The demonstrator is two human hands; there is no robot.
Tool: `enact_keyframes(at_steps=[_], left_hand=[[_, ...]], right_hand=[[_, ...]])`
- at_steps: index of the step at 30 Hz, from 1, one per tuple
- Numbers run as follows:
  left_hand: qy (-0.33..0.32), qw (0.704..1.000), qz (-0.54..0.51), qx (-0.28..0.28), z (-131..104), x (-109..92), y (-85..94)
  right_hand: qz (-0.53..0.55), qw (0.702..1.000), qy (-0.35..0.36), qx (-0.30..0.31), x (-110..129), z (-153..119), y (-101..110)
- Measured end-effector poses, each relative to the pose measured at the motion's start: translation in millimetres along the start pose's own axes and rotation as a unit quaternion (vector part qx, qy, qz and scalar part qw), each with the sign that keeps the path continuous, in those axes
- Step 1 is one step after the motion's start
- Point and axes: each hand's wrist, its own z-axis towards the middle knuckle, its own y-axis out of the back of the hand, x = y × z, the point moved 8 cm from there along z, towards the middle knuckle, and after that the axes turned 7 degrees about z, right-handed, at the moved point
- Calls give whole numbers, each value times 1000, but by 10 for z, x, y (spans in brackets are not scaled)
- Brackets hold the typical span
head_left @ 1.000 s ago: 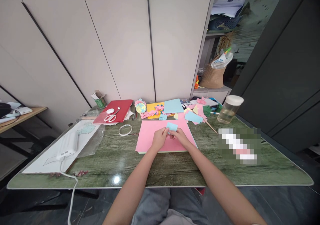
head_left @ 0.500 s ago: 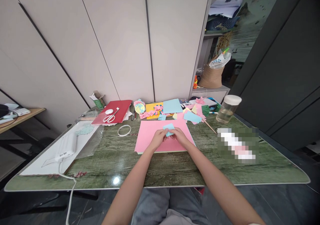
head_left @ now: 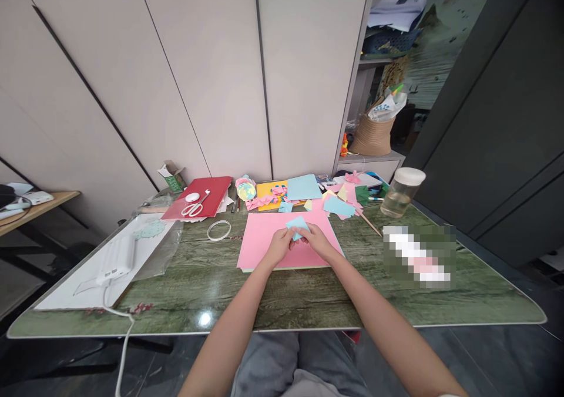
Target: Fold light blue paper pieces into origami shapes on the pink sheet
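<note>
Blue paper (head_left: 298,223), pinched by fingers of left hand (head_left: 281,244) and right hand (head_left: 316,240), is turned more askew than earlier; handling judged ongoing; pink sheet (head_left: 257,238) beneath fingers.

Bright | glare spot (head_left: 205,318) on tabletop (head_left: 185,294) | edges stretched | pixelated patch (head_left: 419,257)

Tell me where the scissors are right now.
In the head view, the scissors lie toward the back left of the table, on the red paper, beside a small white disc.
</note>
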Motion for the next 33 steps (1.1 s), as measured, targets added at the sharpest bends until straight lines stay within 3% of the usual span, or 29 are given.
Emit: enact_keyframes(at_steps=[11,16,19,26,33], left_hand=[[-7,999,-19,-26,3,-30,46],[33,997,-67,28,11,31,-3],[22,995,-84,54,4,-11,-37],[-11,998,-56,29,-25,-123,-30],[2,997,-67,24,-8,-77,-14]], right_hand=[[28,1000,-1,11,-48,9,-16],[28,1000,8,8,-9,-2,-11],[32,999,12,5,-9,-1,-6],[52,998,4,17,-35,0,-11],[45,999,6,0,14,-9,15]])
